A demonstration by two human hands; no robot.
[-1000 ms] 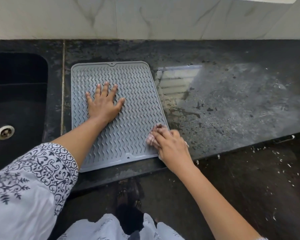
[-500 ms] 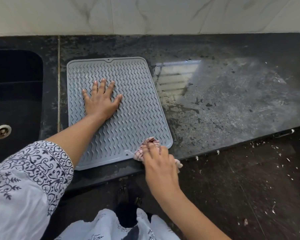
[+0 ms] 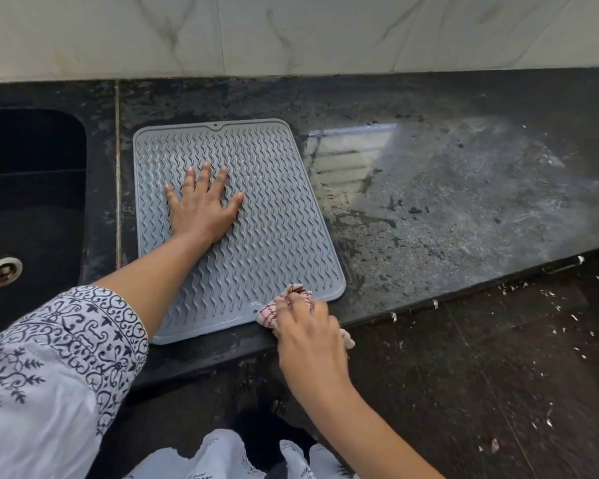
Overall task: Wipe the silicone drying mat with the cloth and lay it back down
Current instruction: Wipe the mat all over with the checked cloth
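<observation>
Black stone counter point(image 3: 464, 209) is seen below a pale tiled wall point(image 3: 291, 36), with a dark sink point(image 3: 32, 209) set into it at the left and a metal drain point(image 3: 3, 271) in the basin. A grey ribbed mat point(image 3: 281, 229) is laid flat on the counter just beside the sink. The left hand point(image 3: 201, 209) is spread flat on the mat's middle, fingers straight and apart. A pink checked cloth point(image 3: 268, 311) is bunched and gripped by the right hand point(image 3: 310, 344), whose fingers are curled over it at the mat's near right corner. A white patterned sleeve point(image 3: 49, 357) is worn on the left arm.
</observation>
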